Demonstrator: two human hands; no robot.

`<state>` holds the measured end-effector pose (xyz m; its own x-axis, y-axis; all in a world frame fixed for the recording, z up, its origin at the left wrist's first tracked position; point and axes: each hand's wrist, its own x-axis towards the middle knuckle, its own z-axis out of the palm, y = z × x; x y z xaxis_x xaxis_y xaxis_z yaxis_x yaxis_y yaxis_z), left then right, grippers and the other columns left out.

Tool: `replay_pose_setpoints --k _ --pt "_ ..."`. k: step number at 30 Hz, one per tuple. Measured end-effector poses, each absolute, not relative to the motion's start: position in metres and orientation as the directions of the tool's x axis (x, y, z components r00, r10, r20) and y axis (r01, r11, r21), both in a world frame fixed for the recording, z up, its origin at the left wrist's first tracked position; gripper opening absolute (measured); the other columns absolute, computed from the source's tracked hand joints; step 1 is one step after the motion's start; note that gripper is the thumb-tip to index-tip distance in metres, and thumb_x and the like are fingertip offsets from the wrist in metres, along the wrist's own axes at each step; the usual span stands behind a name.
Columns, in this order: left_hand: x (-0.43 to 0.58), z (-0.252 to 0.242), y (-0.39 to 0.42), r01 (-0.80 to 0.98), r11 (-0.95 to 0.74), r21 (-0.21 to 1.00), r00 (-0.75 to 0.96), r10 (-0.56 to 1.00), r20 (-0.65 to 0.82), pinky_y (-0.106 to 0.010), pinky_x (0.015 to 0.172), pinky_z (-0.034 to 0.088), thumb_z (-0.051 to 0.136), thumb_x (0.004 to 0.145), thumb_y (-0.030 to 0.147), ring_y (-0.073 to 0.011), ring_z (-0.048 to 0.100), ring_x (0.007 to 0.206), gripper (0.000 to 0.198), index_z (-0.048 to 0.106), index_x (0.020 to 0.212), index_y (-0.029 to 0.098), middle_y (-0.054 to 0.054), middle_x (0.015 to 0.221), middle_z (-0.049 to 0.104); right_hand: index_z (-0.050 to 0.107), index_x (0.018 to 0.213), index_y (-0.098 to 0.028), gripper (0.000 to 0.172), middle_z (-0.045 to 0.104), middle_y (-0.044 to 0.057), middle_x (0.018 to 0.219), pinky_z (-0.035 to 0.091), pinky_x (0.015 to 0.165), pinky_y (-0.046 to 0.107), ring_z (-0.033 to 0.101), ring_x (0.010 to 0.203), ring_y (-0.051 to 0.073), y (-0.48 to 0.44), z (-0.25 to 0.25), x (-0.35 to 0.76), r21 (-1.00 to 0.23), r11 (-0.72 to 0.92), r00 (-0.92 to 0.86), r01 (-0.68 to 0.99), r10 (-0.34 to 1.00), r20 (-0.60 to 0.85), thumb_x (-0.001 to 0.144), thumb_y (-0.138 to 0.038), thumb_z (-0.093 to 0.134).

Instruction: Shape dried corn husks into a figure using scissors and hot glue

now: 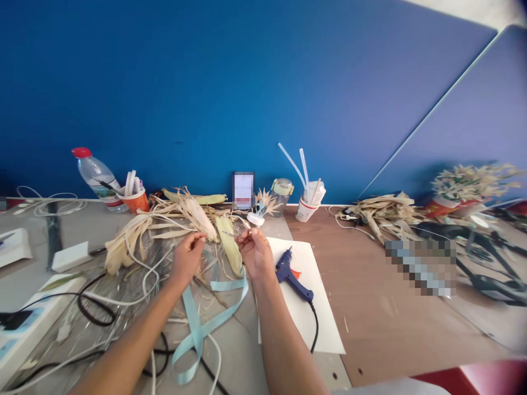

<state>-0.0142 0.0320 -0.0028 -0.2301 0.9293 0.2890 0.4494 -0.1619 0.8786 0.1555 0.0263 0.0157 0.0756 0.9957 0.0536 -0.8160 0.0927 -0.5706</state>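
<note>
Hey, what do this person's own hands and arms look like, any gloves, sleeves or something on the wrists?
The left hand and right hand are both ungloved. Both forearms are bare, with no sleeve in view. No watch or bracelet shows; rings are too small to judge.

Two hands [189, 257] [257, 253], one glue gun [295, 281], one red-capped bottle [95, 171], one phone [243, 191], one white sheet [323, 315]

Craft workspace, seemingly: glue gun [295, 281], dried husks [201, 214], pale-blue ribbon [191, 310] and power strip [41, 315] crowding a bench [370, 323] along a blue partition [247, 82], straw-coloured flowers [465, 181] potted at right.
</note>
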Motion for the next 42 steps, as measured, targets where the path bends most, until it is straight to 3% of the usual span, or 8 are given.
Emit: replay_pose_setpoints --k 3,7,12,15,19,27,31,42 --pt "-0.003 0.0 0.033 0.576 -0.294 0.763 -0.024 0.927 0.375 -0.032 0.076 0.045 0.048 0.078 0.027 -0.0187 0.057 0.08 0.021 0.065 0.087 0.019 -0.004 0.085 0.062 0.053 0.065 -0.019 0.015 0.06 -0.002 0.073 0.045 0.074 0.028 0.055 0.07 0.013 0.03 0.012 0.159 -0.693 0.164 0.195 -0.702 0.98 0.034 0.069 -0.031 0.061" --pt "0.003 -0.002 0.034 0.576 -0.396 0.715 0.013 0.879 0.476 -0.036 0.088 0.042 0.045 0.081 0.026 -0.0205 0.056 0.095 0.023 0.062 0.094 0.018 -0.008 0.097 0.06 0.058 0.07 -0.018 0.013 0.06 -0.001 0.071 0.043 0.072 0.028 0.053 0.073 0.015 0.03 0.004 0.153 -0.965 0.159 0.265 -0.21 0.959 0.1 0.072 -0.03 0.055" --pt "-0.01 -0.02 0.036 0.492 -0.296 0.819 -0.061 0.926 0.372 -0.04 0.089 0.043 0.042 0.083 0.029 -0.0215 0.057 0.098 0.027 0.059 0.1 0.017 -0.009 0.102 0.062 0.059 0.073 -0.02 0.012 0.06 0.002 0.076 0.042 0.072 0.031 0.054 0.075 0.017 0.012 0.006 0.122 -0.964 0.224 0.123 0.142 0.963 0.241 0.077 -0.02 0.048" --pt "-0.017 -0.028 0.036 0.461 -0.38 0.802 0.075 0.917 0.392 -0.041 0.096 0.039 0.042 0.083 0.027 -0.0213 0.053 0.108 0.028 0.059 0.103 0.017 -0.011 0.113 0.059 0.058 0.073 -0.021 0.014 0.06 0.001 0.075 0.042 0.068 0.029 0.054 0.071 0.016 0.006 0.009 0.112 -0.965 0.25 0.015 0.079 0.968 0.252 0.079 -0.021 0.046" --pt "-0.013 -0.028 0.034 0.55 -0.434 0.713 0.178 0.895 0.408 -0.041 0.1 0.035 0.038 0.086 0.026 -0.0209 0.049 0.115 0.033 0.058 0.11 0.018 -0.01 0.12 0.057 0.054 0.067 -0.019 0.016 0.055 -0.002 0.063 0.041 0.066 0.027 0.052 0.066 0.014 0.018 0.005 0.128 -0.978 0.208 0.336 -0.004 0.922 0.195 0.079 -0.025 0.046" --pt "0.011 -0.005 0.019 0.677 -0.698 0.232 0.636 0.714 0.293 -0.057 0.1 0.023 0.045 0.084 0.03 -0.0321 0.033 0.125 0.032 0.061 0.112 0.029 -0.005 0.12 0.059 0.048 0.063 -0.018 0.013 0.054 -0.005 0.059 0.039 0.052 0.02 0.047 0.049 0.007 0.038 0.001 0.149 -0.743 0.142 0.406 -0.654 0.895 -0.186 0.071 -0.028 0.053" --pt "-0.001 0.006 0.018 0.71 -0.695 0.109 0.657 0.71 0.253 -0.06 0.104 0.007 0.044 0.085 0.033 -0.0313 0.042 0.118 0.027 0.069 0.079 0.024 -0.005 0.093 0.067 0.049 0.062 -0.018 0.014 0.054 -0.005 0.057 0.039 0.05 0.018 0.047 0.047 0.006 0.038 0.004 0.15 -0.725 0.174 0.418 -0.667 0.892 -0.17 0.07 -0.028 0.054" --pt "-0.043 -0.004 0.028 0.87 -0.484 0.093 0.44 0.849 0.293 -0.063 0.101 0.008 0.05 0.082 0.035 -0.035 0.043 0.119 0.02 0.067 0.085 0.024 -0.005 0.1 0.069 0.047 0.065 -0.018 0.017 0.054 -0.005 0.059 0.041 0.051 0.021 0.047 0.047 0.007 0.038 0.005 0.155 -0.762 0.143 0.404 -0.632 0.899 -0.166 0.066 -0.033 0.056"
